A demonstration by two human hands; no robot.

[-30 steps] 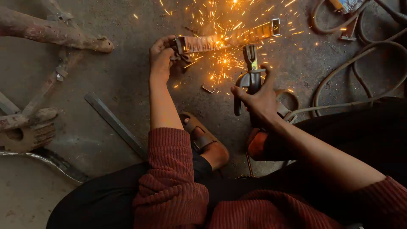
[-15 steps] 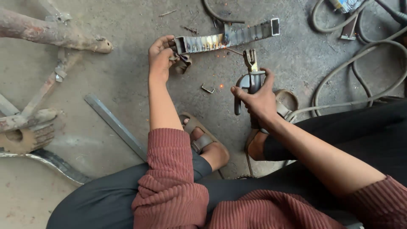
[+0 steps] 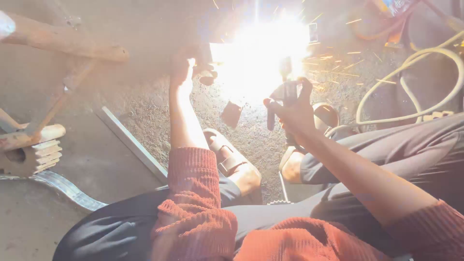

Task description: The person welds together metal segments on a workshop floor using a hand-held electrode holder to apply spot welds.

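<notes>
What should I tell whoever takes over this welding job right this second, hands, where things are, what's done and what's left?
Left hand: reaching forward to the left edge of the glare, steadying the work there; the grip itself is washed out.
Right hand: closed on the electrode holder, its tip pointing into the arc flash.
The metal piece being welded is hidden by the glare; sparks are flying to the right.
Nearby: a loose flat bar on the floor to the left, coiled cable to the right.
Done: arc is struck. Left: how far the seam has got cannot be judged through the flash.
</notes>
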